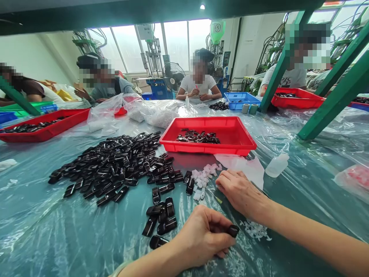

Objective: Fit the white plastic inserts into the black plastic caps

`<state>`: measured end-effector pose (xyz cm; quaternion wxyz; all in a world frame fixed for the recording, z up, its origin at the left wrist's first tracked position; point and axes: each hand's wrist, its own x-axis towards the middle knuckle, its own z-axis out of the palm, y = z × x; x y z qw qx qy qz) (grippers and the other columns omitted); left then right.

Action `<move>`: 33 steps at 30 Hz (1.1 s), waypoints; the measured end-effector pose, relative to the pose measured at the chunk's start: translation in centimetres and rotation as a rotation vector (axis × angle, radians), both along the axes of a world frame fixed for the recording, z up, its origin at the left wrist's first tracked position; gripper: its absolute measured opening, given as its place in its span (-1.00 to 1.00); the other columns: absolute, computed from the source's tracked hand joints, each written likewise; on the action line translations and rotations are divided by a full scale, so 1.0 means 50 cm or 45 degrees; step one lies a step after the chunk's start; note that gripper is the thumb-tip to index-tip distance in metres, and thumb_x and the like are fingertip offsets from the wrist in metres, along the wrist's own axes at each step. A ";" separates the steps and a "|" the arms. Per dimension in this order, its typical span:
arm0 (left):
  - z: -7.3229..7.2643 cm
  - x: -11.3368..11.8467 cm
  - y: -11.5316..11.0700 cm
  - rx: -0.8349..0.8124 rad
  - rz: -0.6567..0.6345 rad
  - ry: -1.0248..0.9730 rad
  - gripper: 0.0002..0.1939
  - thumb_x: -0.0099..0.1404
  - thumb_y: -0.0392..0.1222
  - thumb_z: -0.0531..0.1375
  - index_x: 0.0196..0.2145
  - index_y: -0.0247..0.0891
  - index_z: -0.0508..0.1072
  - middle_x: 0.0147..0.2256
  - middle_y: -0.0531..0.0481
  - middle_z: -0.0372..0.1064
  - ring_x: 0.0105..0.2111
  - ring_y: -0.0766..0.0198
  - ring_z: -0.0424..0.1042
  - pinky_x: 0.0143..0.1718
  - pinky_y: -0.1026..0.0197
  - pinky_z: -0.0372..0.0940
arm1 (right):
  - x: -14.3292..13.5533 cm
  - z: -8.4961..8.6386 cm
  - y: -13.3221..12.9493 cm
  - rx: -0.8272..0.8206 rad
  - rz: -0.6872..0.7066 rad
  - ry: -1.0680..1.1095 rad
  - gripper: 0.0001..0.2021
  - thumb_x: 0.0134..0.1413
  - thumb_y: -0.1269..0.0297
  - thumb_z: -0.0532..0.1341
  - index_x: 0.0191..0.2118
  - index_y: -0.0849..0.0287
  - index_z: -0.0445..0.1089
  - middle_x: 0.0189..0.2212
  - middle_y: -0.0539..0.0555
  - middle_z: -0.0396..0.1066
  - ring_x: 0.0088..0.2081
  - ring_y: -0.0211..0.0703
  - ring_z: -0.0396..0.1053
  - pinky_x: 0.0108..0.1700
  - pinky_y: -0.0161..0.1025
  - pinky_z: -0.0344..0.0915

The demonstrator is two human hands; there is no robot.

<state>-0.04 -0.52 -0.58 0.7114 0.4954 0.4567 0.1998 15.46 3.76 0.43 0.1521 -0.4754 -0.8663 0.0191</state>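
My left hand (206, 234) grips a small glossy black plastic piece (233, 231) between thumb and fingers at the lower middle. Beyond it, my right hand (240, 192) has its fingers bent together beside a heap of small white plastic parts (203, 175); whatever is between its fingertips is hidden. A thin tip with a yellow end (218, 199) lies just left of that hand. Under my right forearm is a second pile of tiny white pieces (256, 231). Several loose black pieces (161, 211) lie left of my left hand, near a large black heap (115, 165).
A red tray (242, 142) partly filled with black pieces stands ahead. A translucent bottle (277, 165) lies on its side at right. Green metal posts (319, 119) rise from the plastic-covered table. Co-workers sit across it, near another red tray (57, 127) and a blue tray (242, 98).
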 end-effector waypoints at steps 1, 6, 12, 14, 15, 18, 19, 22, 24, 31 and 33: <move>0.000 -0.001 0.000 0.009 -0.007 -0.001 -0.83 -0.12 -0.27 0.26 -0.49 -0.38 0.48 -0.70 0.12 0.26 -0.69 0.43 0.24 -0.62 0.38 0.19 | 0.010 0.008 -0.012 -0.016 0.025 0.031 -0.82 0.18 0.49 0.01 -0.36 0.26 0.33 -0.37 0.07 0.35 -0.28 -0.18 0.32 -0.20 -0.12 0.28; 0.006 -0.003 0.002 0.059 -0.055 0.020 -0.84 -0.09 -0.28 0.25 -0.48 -0.39 0.49 -0.70 0.11 0.25 -0.68 0.44 0.24 -0.61 0.39 0.15 | 0.049 0.035 -0.073 -0.173 0.169 0.323 -0.84 0.21 0.44 -0.03 -0.23 0.17 0.27 -0.36 0.03 0.32 -0.31 -0.27 0.30 -0.30 -0.32 0.26; 0.007 0.000 0.002 0.046 -0.035 0.032 -0.82 -0.11 -0.29 0.25 -0.46 -0.39 0.50 -0.67 0.08 0.27 -0.67 0.42 0.24 -0.60 0.36 0.17 | 0.052 0.024 -0.108 -0.311 0.219 0.654 -0.87 0.15 0.48 0.03 -0.31 0.17 0.28 -0.43 0.00 0.33 -0.38 -0.29 0.29 -0.37 -0.35 0.22; 0.004 -0.001 0.001 0.039 -0.044 0.034 -0.81 -0.10 -0.28 0.25 -0.45 -0.38 0.51 -0.65 0.07 0.28 -0.67 0.41 0.26 -0.60 0.35 0.18 | 0.053 0.023 -0.111 -0.295 0.244 0.693 -0.86 0.12 0.50 0.04 -0.31 0.17 0.30 -0.44 0.01 0.34 -0.39 -0.29 0.30 -0.39 -0.35 0.23; 0.003 -0.002 0.000 0.037 -0.043 0.032 -0.81 -0.10 -0.27 0.26 -0.44 -0.38 0.51 -0.65 0.08 0.28 -0.67 0.40 0.26 -0.59 0.35 0.18 | 0.054 0.024 -0.112 -0.285 0.261 0.708 -0.85 0.11 0.51 0.04 -0.30 0.17 0.31 -0.45 0.02 0.34 -0.40 -0.29 0.30 -0.40 -0.36 0.24; 0.003 -0.003 0.000 0.038 -0.047 0.025 -0.83 -0.09 -0.27 0.26 -0.45 -0.37 0.51 -0.67 0.09 0.26 -0.67 0.41 0.25 -0.59 0.36 0.16 | 0.056 0.028 -0.117 -0.219 0.318 0.736 -0.83 0.09 0.54 0.06 -0.31 0.17 0.33 -0.49 0.02 0.35 -0.42 -0.29 0.31 -0.41 -0.37 0.25; 0.005 -0.003 0.000 0.046 -0.060 0.031 -0.85 -0.08 -0.28 0.25 -0.46 -0.37 0.52 -0.68 0.09 0.25 -0.67 0.42 0.24 -0.58 0.37 0.15 | 0.056 0.029 -0.119 -0.187 0.336 0.732 -0.83 0.10 0.54 0.06 -0.32 0.17 0.34 -0.49 0.03 0.35 -0.43 -0.28 0.31 -0.41 -0.36 0.26; 0.011 -0.003 0.001 0.072 -0.122 0.053 -0.87 -0.03 -0.29 0.22 -0.47 -0.38 0.53 -0.68 0.09 0.24 -0.65 0.44 0.22 -0.57 0.39 0.12 | 0.052 0.028 -0.125 -0.104 0.361 0.678 -0.82 0.14 0.49 0.04 -0.33 0.18 0.37 -0.51 0.06 0.37 -0.45 -0.26 0.30 -0.40 -0.33 0.27; 0.013 -0.002 0.001 0.074 -0.134 0.059 -0.86 -0.01 -0.28 0.21 -0.46 -0.37 0.53 -0.68 0.10 0.23 -0.65 0.45 0.21 -0.57 0.39 0.11 | 0.048 0.024 -0.129 -0.051 0.367 0.637 -0.82 0.17 0.46 0.03 -0.32 0.19 0.38 -0.53 0.07 0.36 -0.46 -0.24 0.29 -0.41 -0.31 0.27; 0.012 0.002 0.003 0.067 -0.108 0.052 -0.86 0.00 -0.27 0.21 -0.47 -0.37 0.53 -0.67 0.09 0.23 -0.65 0.43 0.22 -0.58 0.39 0.15 | 0.047 0.011 -0.134 0.093 0.369 0.525 -0.79 0.16 0.50 0.01 -0.32 0.22 0.39 -0.53 0.10 0.36 -0.45 -0.20 0.27 -0.42 -0.27 0.27; 0.011 0.002 0.002 0.064 -0.108 0.042 -0.86 0.01 -0.26 0.21 -0.47 -0.37 0.53 -0.66 0.09 0.23 -0.65 0.44 0.22 -0.58 0.39 0.16 | 0.050 0.014 -0.134 0.085 0.380 0.480 -0.78 0.17 0.48 0.01 -0.29 0.21 0.40 -0.53 0.10 0.36 -0.44 -0.19 0.29 -0.41 -0.26 0.28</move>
